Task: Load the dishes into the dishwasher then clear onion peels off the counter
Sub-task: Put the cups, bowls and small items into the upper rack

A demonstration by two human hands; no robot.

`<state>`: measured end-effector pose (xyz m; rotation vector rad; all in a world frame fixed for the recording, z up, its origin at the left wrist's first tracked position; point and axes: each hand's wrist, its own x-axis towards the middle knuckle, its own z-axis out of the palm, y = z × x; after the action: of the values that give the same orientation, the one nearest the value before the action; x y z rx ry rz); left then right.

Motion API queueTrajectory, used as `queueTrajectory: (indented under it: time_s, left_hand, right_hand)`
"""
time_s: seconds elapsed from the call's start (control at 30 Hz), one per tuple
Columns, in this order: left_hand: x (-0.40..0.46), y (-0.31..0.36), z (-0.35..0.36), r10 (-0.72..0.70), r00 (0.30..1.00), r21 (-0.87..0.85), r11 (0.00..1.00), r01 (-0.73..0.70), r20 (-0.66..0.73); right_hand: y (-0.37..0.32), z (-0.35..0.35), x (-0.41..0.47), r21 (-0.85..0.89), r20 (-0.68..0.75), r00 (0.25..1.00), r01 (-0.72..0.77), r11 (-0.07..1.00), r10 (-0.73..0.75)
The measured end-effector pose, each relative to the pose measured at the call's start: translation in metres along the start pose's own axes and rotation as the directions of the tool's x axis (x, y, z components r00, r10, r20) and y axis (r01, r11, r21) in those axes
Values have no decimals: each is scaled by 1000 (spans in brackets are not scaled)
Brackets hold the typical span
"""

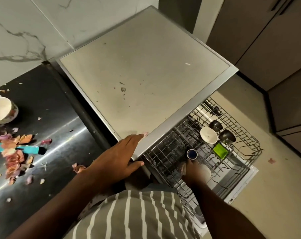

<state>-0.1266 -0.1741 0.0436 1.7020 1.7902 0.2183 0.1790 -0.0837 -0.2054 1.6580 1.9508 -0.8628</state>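
Note:
The dishwasher's wire rack (165, 149) is pulled out below me. My right hand (192, 173) reaches down into it and grips a cup with a dark blue inside (192, 154), held on its side against the wires. A blurred white dish (205, 171) lies just right of that hand. My left hand (118, 157) rests flat on the front corner of the dishwasher's top (146, 66), with the thumb along the edge. Onion peels (13, 152) are strewn over the black counter (60, 118) at the left.
Farther out in the rack stand a white bowl (208, 135), two dark metal cups (215, 125) and a green container (220, 151). On the counter a teal-handled tool (27, 149) lies among the peels, and a white cup on a flowered saucer (0, 109) sits at the left edge.

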Motion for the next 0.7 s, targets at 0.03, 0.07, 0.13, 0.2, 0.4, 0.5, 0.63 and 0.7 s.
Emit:
queueTrajectory:
  time_s: [0.03,0.07,0.13,0.2,0.4,0.5,0.63,0.7]
  left_hand:
    - [-1,-1,2,-13,1000,0,1000,13,8]
    - [-3,-2,3,-24,1000,1,1000,24,18]
    - [-5,-3,5,-52,998,6,999,52,43]
    - [-7,-2,7,-75,995,3,997,75,64]
    - [-7,-5,6,-59,996,1,998,59,69]
    - [-7,-9,1,-30,998,1,1000,30,54]
    - [-9,-16,-10,-8,1000,-1,1000,8,16]
    - [-11,-23,-17,-8,1000,-4,1000,8,-16]
  right_hand:
    - [-1,0,2,0,2,1000,-4,1000,4]
    - [-2,-1,3,9,0,1000,-18,1000,18]
    - [-4,-1,5,39,-10,998,-58,998,58]
    - [-4,-2,5,48,-14,997,-77,996,78]
    - [-4,-6,-2,21,-21,997,-80,997,81]
    - [-7,-7,-7,46,-46,995,-88,995,90]
    - [-21,-12,-17,83,-163,984,-59,995,72]
    - [-39,-25,-25,141,-264,964,-4,990,42]
